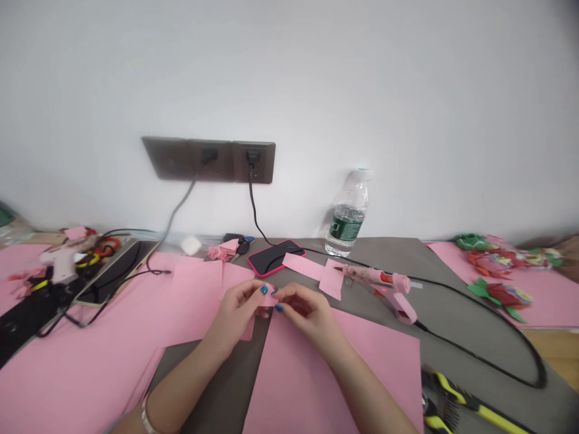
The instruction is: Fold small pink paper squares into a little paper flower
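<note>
A scrap of pink paper [268,300] is largely covered by the left hand [233,310] and right hand [310,309]. At near right, yellow-and-black tools [450,389] are cropped by the view's edge. Lettering on the bottle [350,208] is too small to be read; flowers [491,263] at far right are blurred.

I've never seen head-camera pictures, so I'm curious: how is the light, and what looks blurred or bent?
In the head view, light is soft, with a faint shadow beside the bottle, whose lean may be lens distortion; there too, the socket panel blurs leftward, flowers at right look smeary, and the left hand and right hand look sharper.
</note>
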The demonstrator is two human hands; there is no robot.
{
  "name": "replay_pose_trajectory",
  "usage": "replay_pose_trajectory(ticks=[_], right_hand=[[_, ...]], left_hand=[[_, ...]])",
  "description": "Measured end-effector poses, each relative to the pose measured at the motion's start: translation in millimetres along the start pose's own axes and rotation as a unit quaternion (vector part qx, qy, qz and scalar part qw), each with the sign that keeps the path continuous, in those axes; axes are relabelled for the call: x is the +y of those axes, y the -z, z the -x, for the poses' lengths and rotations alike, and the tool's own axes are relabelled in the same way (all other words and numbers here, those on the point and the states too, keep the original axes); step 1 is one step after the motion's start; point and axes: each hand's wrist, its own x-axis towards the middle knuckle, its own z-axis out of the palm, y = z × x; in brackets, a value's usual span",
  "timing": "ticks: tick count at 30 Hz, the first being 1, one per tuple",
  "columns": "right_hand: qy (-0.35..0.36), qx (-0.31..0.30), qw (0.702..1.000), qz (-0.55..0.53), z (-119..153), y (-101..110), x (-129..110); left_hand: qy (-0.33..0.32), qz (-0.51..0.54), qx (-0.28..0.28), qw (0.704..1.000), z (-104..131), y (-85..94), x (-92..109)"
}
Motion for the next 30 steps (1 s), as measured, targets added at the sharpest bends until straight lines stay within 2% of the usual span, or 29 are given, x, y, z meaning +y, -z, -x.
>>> replay_pose_trajectory(ticks=[7, 15, 21, 25, 30], right_hand=[[0.017, -0.017, 0.999, 0.026, 0.8, -2.3, -3.6], [0.062, 0.007, 0.993, 0.099, -0.4, 0.8, -5.6], [0.017, -0.004, 0.997, 0.072, 1.3, 0.1, -6.8], [0.018, -0.001, 0.997, 0.070, 1.1, -0.2, -8.7], [0.028, -0.016, 0.998, 0.045, 2.1, 0.3, -10.4]], left_hand=[[0.020, 0.004, 0.017, 1.000, -1.1, 2.1, -3.3], [0.019, -0.040, -0.016, 0.999, 2.2, -0.8, 4.4], [0.019, -0.061, -0.039, 0.997, 3.2, 0.1, 4.9], [0.020, -0.061, -0.045, 0.997, 3.4, -0.1, 4.9], [0.056, 0.009, -0.010, 0.998, 1.8, -1.1, 5.2]])
